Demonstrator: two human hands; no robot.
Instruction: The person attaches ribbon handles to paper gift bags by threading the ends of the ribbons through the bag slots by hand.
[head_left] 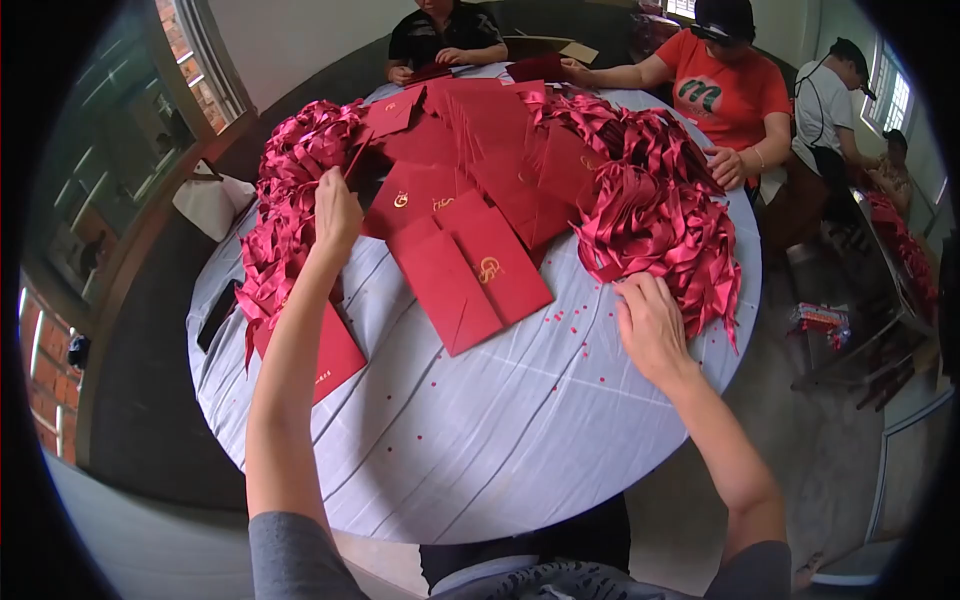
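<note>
My left hand [337,212] reaches to the far left and pinches a dark red card [357,150] beside a heap of shiny red ribbons [312,135]. The card is seen nearly edge-on. Close to the table's right side, my right hand [652,325] rests with loosely curled fingers and its thumb apart, at the near edge of another red ribbon heap [655,225]. Between my hands lie red envelopes [445,290] with gold emblems, in front of a large fanned pile of red envelopes [480,120]. One more red envelope [338,355] lies under my left forearm.
The round table [480,450] has a pale cloth with small red dots scattered on it. A dark phone-like object [217,315] lies at its left edge. Across the table sit a person in black [447,35] and another in a red shirt [725,80]. A white bag [212,200] is at left.
</note>
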